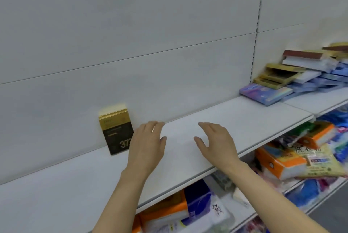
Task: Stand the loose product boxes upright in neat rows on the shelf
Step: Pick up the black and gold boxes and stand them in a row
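A gold and black box (115, 129) stands upright against the back panel on the white shelf (188, 157), with more gold boxes lined up behind it. My left hand (147, 146) hovers open just right of that box, its fingers relaxed and holding nothing. My right hand (216, 142) is open too, above the shelf's middle, empty. At the far right a loose pile of flat boxes (301, 74) lies on the shelf: gold ones, blue ones and a holographic purple box (265, 93) at its near edge.
The white back panel (131, 44) rises behind the shelf, with a slotted upright (258, 25) dividing two bays. Below the shelf, a lower shelf holds orange tissue packs (282, 163) and blue and white packs (199, 208).
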